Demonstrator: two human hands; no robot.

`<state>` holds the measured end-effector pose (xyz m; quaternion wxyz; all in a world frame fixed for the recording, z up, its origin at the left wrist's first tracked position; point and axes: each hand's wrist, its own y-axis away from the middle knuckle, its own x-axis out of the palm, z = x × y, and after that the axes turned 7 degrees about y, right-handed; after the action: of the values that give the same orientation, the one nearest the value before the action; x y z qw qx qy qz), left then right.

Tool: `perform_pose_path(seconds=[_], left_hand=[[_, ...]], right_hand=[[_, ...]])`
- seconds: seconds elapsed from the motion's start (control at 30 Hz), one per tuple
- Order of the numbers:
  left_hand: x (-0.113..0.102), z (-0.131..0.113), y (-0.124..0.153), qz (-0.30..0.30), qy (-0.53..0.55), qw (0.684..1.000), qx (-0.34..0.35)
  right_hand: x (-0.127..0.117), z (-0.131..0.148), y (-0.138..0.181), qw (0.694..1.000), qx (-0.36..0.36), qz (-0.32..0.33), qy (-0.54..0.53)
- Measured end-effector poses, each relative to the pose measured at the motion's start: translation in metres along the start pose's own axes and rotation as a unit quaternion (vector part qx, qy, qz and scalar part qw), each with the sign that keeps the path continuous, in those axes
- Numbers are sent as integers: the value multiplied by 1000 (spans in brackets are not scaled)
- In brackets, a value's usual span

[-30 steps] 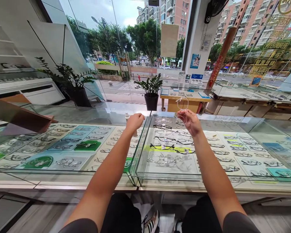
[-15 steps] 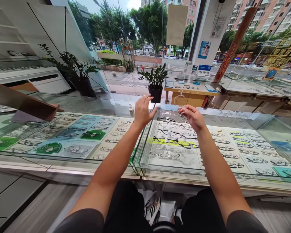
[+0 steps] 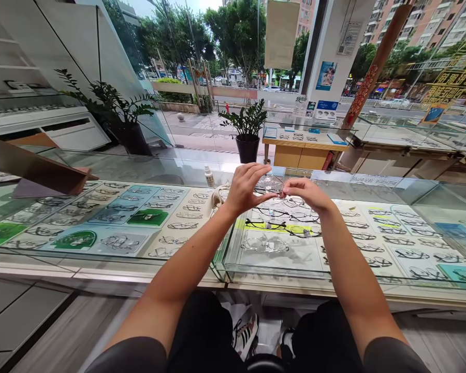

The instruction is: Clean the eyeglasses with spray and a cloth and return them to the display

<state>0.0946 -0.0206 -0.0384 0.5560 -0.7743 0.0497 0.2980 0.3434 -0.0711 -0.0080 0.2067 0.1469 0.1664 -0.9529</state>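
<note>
Over the glass counter, my right hand (image 3: 308, 194) is closed, its fingertips pinching a thin-framed pair of eyeglasses (image 3: 275, 181). My left hand (image 3: 246, 186) is on the left side of the eyeglasses, thumb and fingers apart in a curve around them. Whether its fingertips touch the frame I cannot tell. The eyeglasses are partly hidden by my hands and hard to separate from the frames showing through the glass below. A light cloth (image 3: 217, 198) lies by my left wrist, and a small white spray bottle (image 3: 209, 176) stands behind it.
Rows of eyeglasses lie inside the glass display case (image 3: 227, 264) under my hands. A brown board (image 3: 34, 163) slants over the counter at the left. Beyond the counter stand a potted plant (image 3: 247, 147) and a wooden display table (image 3: 306, 155).
My left hand has moved right, toward my right hand. The eyeglasses, held up before, are now lower and between both hands. The cloth, hidden before, now shows by my left wrist.
</note>
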Motion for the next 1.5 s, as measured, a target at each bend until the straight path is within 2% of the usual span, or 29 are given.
perform_pose_path(seconds=[0.13, 0.23, 0.37, 0.5, 0.63, 0.77, 0.9, 1.17, 1.5], left_hand=[[-2, -6, -1, -29, 19, 999, -18], [-4, -10, 0, -81, 23, 996, -38], [-7, -12, 1, -168, 24, 985, -43], [-7, -11, 2, -211, 29, 976, -52], [-4, -12, 3, -218, 43, 974, -51], [-2, -13, 4, -223, 38, 972, -64], [-3, -14, 5, -238, 37, 970, -45], [-1, -11, 6, -216, 28, 975, -53], [9, -16, 8, -240, 46, 964, -105]], right_hand=[[0, 11, 10, 1000, -17, -5, 23], [5, 17, 20, 989, -81, -103, 62], [18, 10, 28, 926, -165, -279, 194], [31, -10, 22, 876, -187, -347, 277], [40, -24, 15, 850, -187, -399, 288], [44, -31, 12, 845, -196, -421, 267], [46, -33, 11, 846, -190, -420, 268], [44, -31, 6, 865, -167, -419, 219], [45, -33, 3, 852, -125, -442, 253]])
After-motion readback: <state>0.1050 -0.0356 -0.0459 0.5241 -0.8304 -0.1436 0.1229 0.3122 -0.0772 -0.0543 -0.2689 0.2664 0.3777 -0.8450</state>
